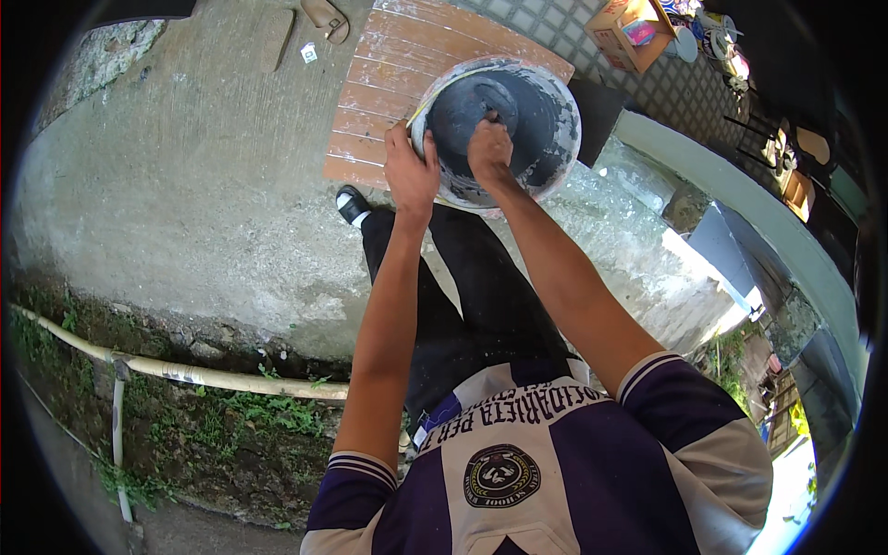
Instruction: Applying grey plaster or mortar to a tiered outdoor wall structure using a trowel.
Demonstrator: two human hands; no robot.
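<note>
A wide round tub (555,139) with a pale, paint-flecked rim and dark grey insides rests on a tan slatted board (365,106). My left hand (412,171) grips the tub's left side, fingers at a thin yellow strip (444,85) running along the rim; I cannot tell what the strip is. Inside the tub, my right hand (490,148) is closed round the short dark handle of a rounded grey tool (470,97). The tool's underside is hidden.
Sandals (324,20) lie at the top. An open cardboard box (615,42) and assorted items stand on patterned tiles at upper right. A pale curved ledge (758,213) runs down the right. A pipe railing (231,379) borders a mossy edge at lower left. My black-shoed foot (351,203) is by the board.
</note>
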